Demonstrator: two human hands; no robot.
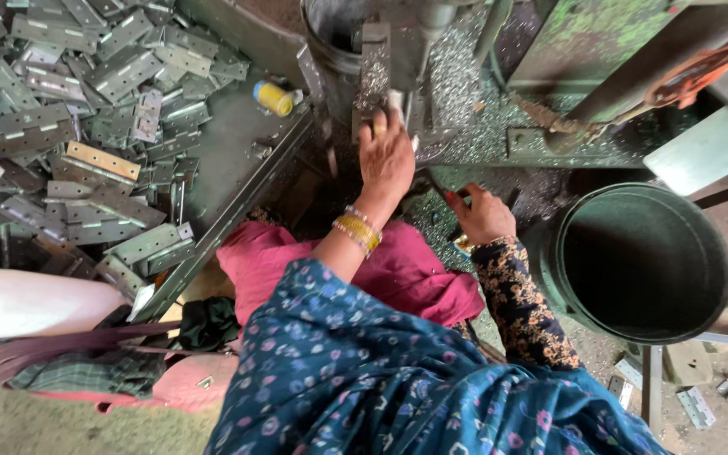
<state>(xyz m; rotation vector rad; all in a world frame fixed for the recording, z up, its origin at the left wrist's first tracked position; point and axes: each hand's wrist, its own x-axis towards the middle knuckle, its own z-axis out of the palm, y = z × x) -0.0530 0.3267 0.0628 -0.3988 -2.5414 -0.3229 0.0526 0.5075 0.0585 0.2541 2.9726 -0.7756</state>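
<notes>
Sleeve [398,379]: blue, flowered, nearest us.
Left hand [387,156]: we pinch a hinge [394,103], fingers pressed together.
Right hand [484,215]: curled; hold unclear.
Hinge: stiff, likely slippery; grip edges.

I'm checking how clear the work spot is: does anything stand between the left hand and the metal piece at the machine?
Nothing visible does. The left hand already rests its fingertips on the upright metal piece at the machine. The right hand sits lower, off to the side, beside the dark bucket.
</notes>
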